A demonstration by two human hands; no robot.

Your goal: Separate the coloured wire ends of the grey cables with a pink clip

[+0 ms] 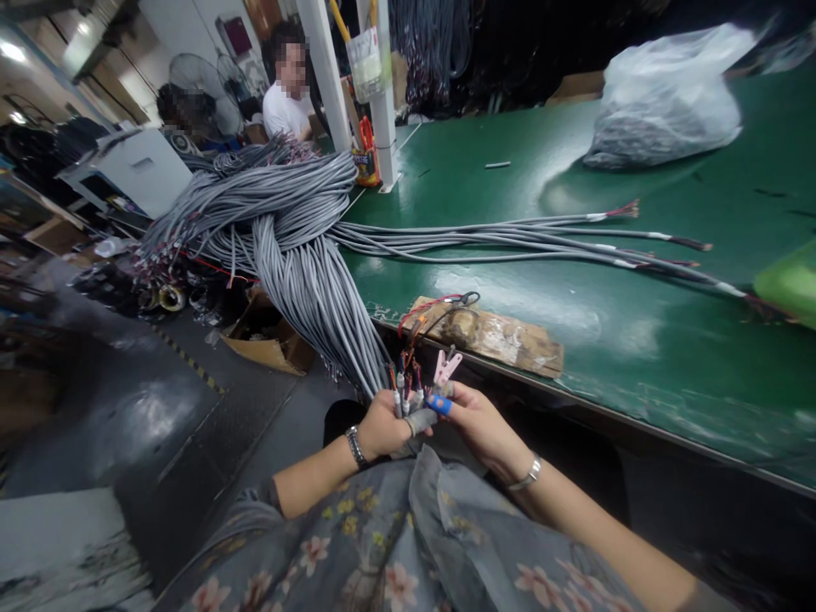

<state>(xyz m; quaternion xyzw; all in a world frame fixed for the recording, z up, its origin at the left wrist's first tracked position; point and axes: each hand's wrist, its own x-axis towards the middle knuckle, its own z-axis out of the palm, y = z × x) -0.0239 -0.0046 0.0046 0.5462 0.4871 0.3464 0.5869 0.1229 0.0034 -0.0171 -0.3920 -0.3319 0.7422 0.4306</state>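
Left hand (379, 427) is clenched round a few cable ends (406, 407), just off the worktop's (637, 348) near edge; the grey bundle (337, 306) spills down toward its left end. Right hand (484, 425) sits close beside them, fingers bent, grip unclear from here; pink clip (448, 365) at its fingertips, board (526, 342) along the near edge.

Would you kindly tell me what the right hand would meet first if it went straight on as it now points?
The right hand would probably meet the cable ends gripped in the left hand, though depth there is unclear.
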